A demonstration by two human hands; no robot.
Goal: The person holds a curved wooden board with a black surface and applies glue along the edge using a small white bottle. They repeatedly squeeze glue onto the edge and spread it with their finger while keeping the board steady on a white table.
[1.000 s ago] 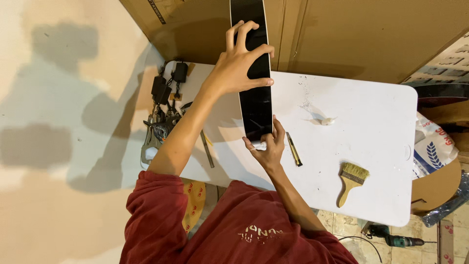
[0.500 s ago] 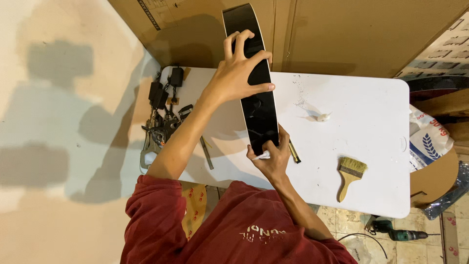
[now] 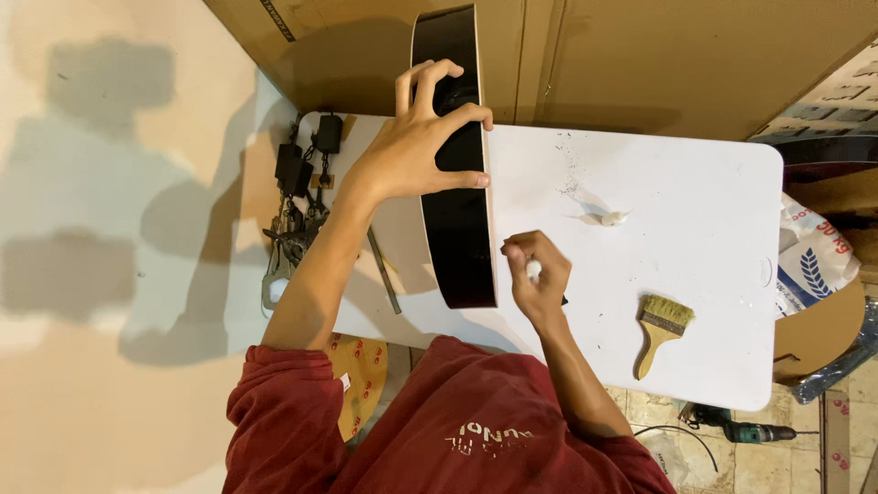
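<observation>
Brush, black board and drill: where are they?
Brush (image 3: pixel 660 331): head view, on its wooden handle.
Black board (image 3: pixel 457 247): head view, on its dark face below the left hand (image 3: pixel 412 155).
Drill (image 3: pixel 745 430): head view, on its green body, on the floor.

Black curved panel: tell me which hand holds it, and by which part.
The left hand grips the black curved panel over its upper rim, near the far end. The right hand pinches a small white object, kind unclear, beside its lower edge.
</observation>
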